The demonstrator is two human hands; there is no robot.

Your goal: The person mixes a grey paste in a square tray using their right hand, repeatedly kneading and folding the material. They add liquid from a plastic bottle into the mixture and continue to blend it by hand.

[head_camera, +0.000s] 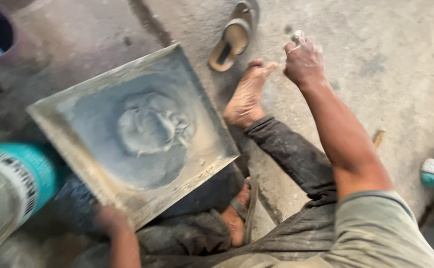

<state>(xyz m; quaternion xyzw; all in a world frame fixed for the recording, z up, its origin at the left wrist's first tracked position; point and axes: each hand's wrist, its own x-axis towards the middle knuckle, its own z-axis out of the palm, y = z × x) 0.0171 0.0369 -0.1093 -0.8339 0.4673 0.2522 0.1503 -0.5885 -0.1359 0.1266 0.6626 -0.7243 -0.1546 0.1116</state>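
Steadying the square grey tray (73, 116) of wet cement paste (152, 126) level on the lap works best, since the left hand (111, 221) grips its near edge while the dusty right hand (304, 59), loosely fisted, hovers over the concrete floor (376, 59).

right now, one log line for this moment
left hand: grips tray edge | right hand: closed, raised over floor | tray: wet grey lump
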